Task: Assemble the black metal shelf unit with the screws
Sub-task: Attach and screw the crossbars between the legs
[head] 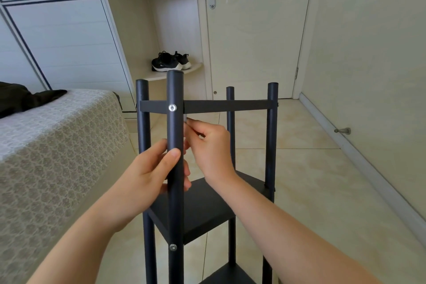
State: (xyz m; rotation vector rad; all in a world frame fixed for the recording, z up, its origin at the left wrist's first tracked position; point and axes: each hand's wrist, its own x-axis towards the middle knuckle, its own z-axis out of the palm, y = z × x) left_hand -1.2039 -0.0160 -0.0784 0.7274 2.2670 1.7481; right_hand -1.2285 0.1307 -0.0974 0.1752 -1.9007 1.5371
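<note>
Black post (175,127) stands upright, my left hand (147,175) clamped round it. My right hand (208,145), nearer the screw (172,107), pinches a small silvery piece (185,119) beside the post, the screw just up-left of those fingertips (191,123).

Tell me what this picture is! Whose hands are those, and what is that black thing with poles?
It is one picture, from a camera worn on a person's head, so you see their own two hands. The black thing is a metal shelf unit standing on the tiled floor. The left hand holds its front pole. The right hand pinches a small silvery piece beside that pole, just under the top rail; it is too small to name. A shiny screw already sits in the pole. A bed is at the left; shoes and a door are behind.
</note>
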